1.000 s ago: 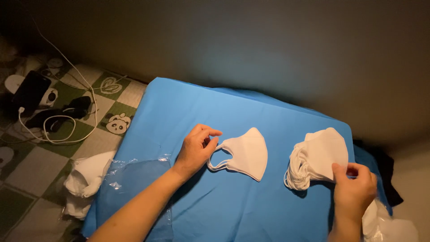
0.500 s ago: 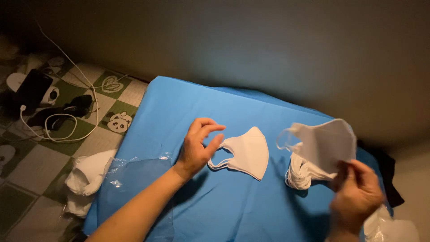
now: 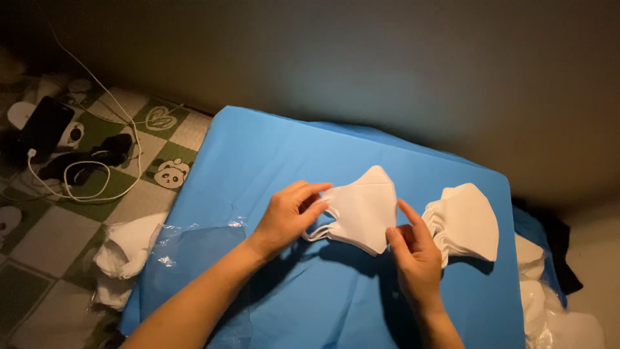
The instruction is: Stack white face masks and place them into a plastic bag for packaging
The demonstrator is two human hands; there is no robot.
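A white folded mask (image 3: pixel 363 210) lies mid-frame between my hands, its long axis running left-right. My left hand (image 3: pixel 287 216) pinches its left edge; my right hand (image 3: pixel 413 255) touches its lower right corner, fingers loose.

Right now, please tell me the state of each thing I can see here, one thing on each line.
white mask: folded flat, held at both ends.
left hand: pinching the mask's left edge.
right hand: touching the mask's right edge.
mask stack: piled on the blue cloth, untouched.
clear plastic bag: empty, crumpled flat.
phone: screen dark.
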